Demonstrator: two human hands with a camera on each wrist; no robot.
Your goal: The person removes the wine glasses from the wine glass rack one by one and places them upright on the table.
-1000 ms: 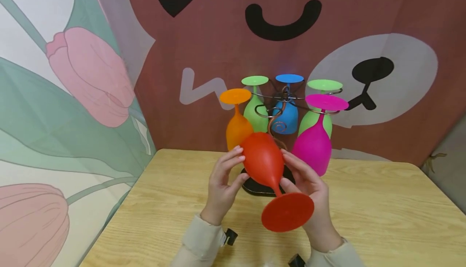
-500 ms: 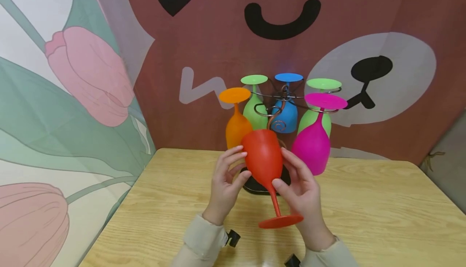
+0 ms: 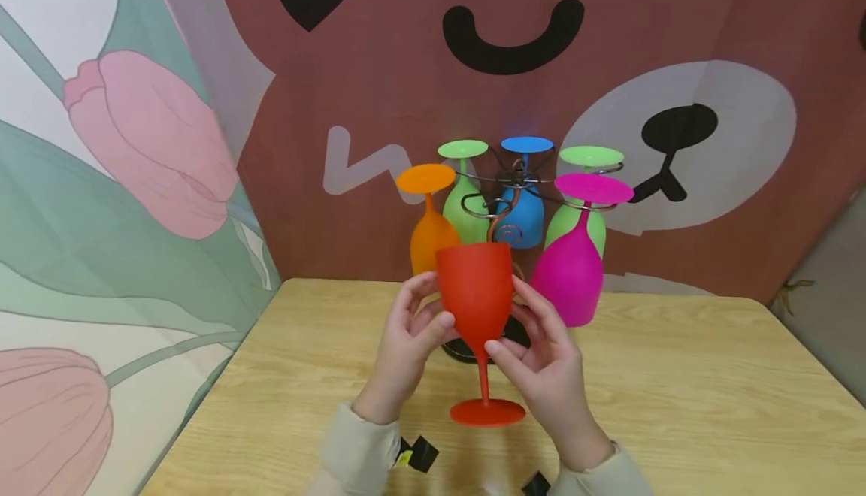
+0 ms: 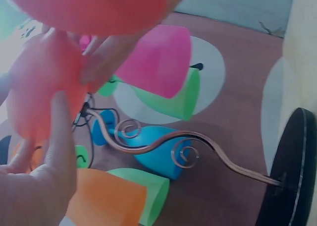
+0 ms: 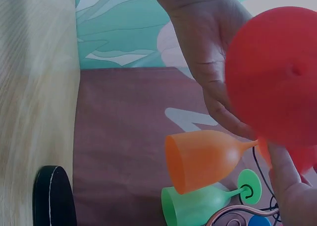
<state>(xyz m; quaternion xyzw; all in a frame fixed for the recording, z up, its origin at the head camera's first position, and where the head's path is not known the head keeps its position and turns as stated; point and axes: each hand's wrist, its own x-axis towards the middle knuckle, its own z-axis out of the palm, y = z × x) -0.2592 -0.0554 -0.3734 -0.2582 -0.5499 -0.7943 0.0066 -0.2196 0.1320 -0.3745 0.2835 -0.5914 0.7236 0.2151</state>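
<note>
A red plastic wine glass stands upright in the air above the table in the head view, its foot lowest. My left hand holds the left side of its bowl between fingers and thumb. On the right, my right hand holds the bowl, with the thumb low near the stem. Close by the left wrist camera, the red bowl shows between both hands. In the right wrist view the round red foot covers part of the hands.
Behind the red glass stands a copper-coloured wire rack on a black base. Several glasses hang upside down from it: orange, magenta, blue and two green. The wooden table meets a printed cloth backdrop.
The red glass has turned from leaning with its foot toward me to upright. Both hands have kept hold of it, and the right thumb now lies in front, near the stem.
</note>
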